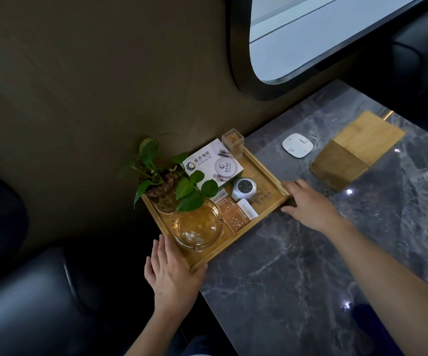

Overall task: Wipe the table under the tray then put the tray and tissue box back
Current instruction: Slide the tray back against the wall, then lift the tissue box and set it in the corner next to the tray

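tray: wooden tray (264,173) sits at the surface (297,253) corner against the wall, near-left corner at the surface edge.
load: plant (161,181), glass ashtray (197,227), white box (211,163), silver puck (243,187), small cards, clear jar. Tall and fragile, so the tray likely has to stay level.
left hand (171,268): fingers spread flat along the near-left rim, thumb at the corner; touching, not clearly clamped.
right hand (310,204): fingers curled on the right end rim, thumb low at the edge; looks like a grip.
why: 2 hands at opposite ends balance the load.
tissue box: wooden box (354,152) lies well apart, right of a white pad (297,145), probably the tissue box.
stage: can't tell if it's lift-off or set-down; no cloth visible.
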`<state>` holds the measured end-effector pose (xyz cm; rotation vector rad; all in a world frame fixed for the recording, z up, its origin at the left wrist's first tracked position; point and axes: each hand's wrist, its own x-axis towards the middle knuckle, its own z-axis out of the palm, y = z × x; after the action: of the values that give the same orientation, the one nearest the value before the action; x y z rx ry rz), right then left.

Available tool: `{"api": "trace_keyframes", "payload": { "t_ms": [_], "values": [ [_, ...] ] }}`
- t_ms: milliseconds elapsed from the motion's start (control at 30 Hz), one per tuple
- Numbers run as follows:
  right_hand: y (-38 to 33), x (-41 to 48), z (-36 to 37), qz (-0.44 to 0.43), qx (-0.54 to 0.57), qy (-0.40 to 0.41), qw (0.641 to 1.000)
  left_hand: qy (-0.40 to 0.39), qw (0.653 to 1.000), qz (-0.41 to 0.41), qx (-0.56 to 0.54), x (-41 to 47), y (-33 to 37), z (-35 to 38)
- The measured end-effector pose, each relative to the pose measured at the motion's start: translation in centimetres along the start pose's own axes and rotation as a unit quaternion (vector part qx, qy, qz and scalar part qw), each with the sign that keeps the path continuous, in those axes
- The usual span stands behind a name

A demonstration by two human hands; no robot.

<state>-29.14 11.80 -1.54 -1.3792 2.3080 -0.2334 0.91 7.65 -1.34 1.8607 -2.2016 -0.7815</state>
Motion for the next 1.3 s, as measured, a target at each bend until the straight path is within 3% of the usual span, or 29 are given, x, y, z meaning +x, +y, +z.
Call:
{"api": "trace_keyframes", "payload": {
  "t_ms": [133, 267, 467, 567, 700, 800, 933, 1100, 1200, 1300],
  "values": [
    [0.5, -1.1, -0.8, 0.009, 0.002, 0.011, 1.0, 0.079, 0.994, 0.063, -0.052, -1.3, 2.4, -1.6],
    [1.0, -2.3, -2.0, 0.018, 0.03, 0.036, 0.999, 0.055, 0.979, 0.196, -0.033, -0.9, 6.5, -1.9],
    [1.8, -3.9, -5.0, 0.028, 0.066, 0.151, 0.986, 0.07, 0.948, 0.303, -0.062, 1.8, 15.2, -0.9],
    [2.9, -4.2, -6.4, 0.054, 0.07, 0.226, 0.97, 0.031, 0.931, 0.352, -0.089, 3.4, 19.1, 0.3],
    [4.6, -4.1, -7.7, 0.087, 0.082, 0.365, 0.923, -0.057, 0.92, 0.383, -0.068, 5.5, 23.6, 3.2],
    [6.4, -3.0, -8.3, 0.132, 0.109, 0.41, 0.896, -0.118, 0.914, 0.385, -0.046, 6.7, 26.6, 6.1],
    [9.2, -0.9, -8.7, 0.183, 0.2, 0.404, 0.874, -0.163, 0.922, 0.348, -0.039, 7.0, 29.2, 9.4],
    [12.0, 1.3, -8.9, 0.218, 0.345, 0.3, 0.862, -0.162, 0.938, 0.292, -0.089, 7.2, 30.4, 12.0],
    [12.4, 1.9, -9.1, 0.183, 0.504, 0.252, 0.806, -0.139, 0.937, 0.294, -0.13, 7.1, 30.4, 12.6],
    [12.0, 2.0, -9.5, 0.144, 0.532, 0.255, 0.795, -0.145, 0.934, 0.272, -0.181, 8.2, 30.2, 12.4]
  ]
}}
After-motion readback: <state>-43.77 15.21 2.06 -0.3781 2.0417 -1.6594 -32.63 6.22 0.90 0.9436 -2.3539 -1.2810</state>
